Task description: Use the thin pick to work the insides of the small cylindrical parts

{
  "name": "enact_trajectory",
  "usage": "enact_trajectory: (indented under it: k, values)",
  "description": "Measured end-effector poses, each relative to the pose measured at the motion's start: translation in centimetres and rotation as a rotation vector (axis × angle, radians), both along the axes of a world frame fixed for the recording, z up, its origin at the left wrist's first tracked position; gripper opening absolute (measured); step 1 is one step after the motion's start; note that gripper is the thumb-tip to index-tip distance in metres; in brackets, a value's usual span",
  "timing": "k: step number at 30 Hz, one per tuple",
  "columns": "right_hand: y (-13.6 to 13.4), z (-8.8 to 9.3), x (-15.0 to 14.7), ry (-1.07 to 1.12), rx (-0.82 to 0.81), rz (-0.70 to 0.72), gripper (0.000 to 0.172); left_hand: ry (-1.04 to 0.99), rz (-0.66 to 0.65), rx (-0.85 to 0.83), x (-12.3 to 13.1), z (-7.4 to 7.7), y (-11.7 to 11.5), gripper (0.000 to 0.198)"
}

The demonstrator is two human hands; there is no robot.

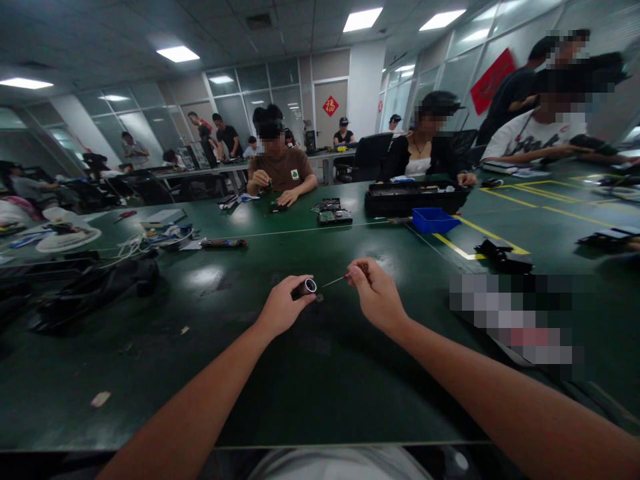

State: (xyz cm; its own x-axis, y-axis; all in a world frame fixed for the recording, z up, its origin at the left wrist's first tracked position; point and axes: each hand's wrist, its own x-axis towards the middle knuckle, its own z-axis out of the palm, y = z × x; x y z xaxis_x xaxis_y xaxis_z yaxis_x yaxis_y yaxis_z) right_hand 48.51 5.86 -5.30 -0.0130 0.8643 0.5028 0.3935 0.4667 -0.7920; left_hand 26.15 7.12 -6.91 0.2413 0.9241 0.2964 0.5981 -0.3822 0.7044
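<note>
My left hand (281,307) is closed round a small dark cylinder with a silvery rim (305,288), held just above the dark green table (300,373). My right hand (376,293) pinches a thin screwdriver with a reddish handle (345,277). Its metal shaft points left toward the cylinder's open end, with the tip a short gap away. Both forearms reach in from the bottom edge.
Dark bags and cables (95,283) lie at the left. A blue bin (434,219), a black tray (415,197) and a circuit board (334,216) sit further back. Black parts (501,257) rest on yellow floor-tape lines at the right. Other people sit across the table.
</note>
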Motion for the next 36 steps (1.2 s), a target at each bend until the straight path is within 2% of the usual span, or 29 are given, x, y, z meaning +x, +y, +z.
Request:
enact_trajectory:
  k: [5, 8, 11, 15, 18, 22, 27, 31, 36]
  values:
    - [-0.2, 0.2, 0.0, 0.008, -0.013, -0.008, 0.020, -0.157, 0.018, -0.051, -0.1, -0.7, 0.5, 0.040]
    - [-0.3, 0.3, 0.0, 0.015, -0.038, -0.007, 0.021, -0.271, -0.036, -0.117, -0.3, -1.0, 0.7, 0.047]
    - [-0.3, 0.2, -0.1, 0.042, -0.046, 0.004, 0.022, -0.280, -0.074, -0.160, -0.3, -0.7, 0.3, 0.047]
    - [-0.2, 0.0, -0.1, 0.064, -0.030, 0.013, 0.022, -0.101, -0.011, -0.147, 0.1, 0.4, -0.5, 0.037]
    - [-0.2, 0.0, -0.2, 0.055, -0.024, 0.016, 0.022, 0.068, 0.030, -0.078, 0.6, 0.9, -0.7, 0.031]
    - [-0.3, 0.1, -0.2, 0.063, -0.022, 0.013, 0.021, 0.279, 0.011, 0.037, 1.1, 0.6, -0.4, 0.024]
    - [-0.2, 0.1, -0.3, 0.078, -0.013, 0.021, 0.022, 0.579, 0.018, 0.051, 2.0, -0.2, -0.1, 0.035]
    - [-0.2, 0.1, -0.3, 0.062, -0.023, 0.024, 0.022, 0.615, 0.014, 0.054, 2.6, -0.4, 0.3, 0.031]
    - [-0.3, 0.3, -0.3, 0.064, -0.024, 0.022, 0.021, 0.522, -0.002, 0.058, 1.9, -0.5, 1.0, 0.024]
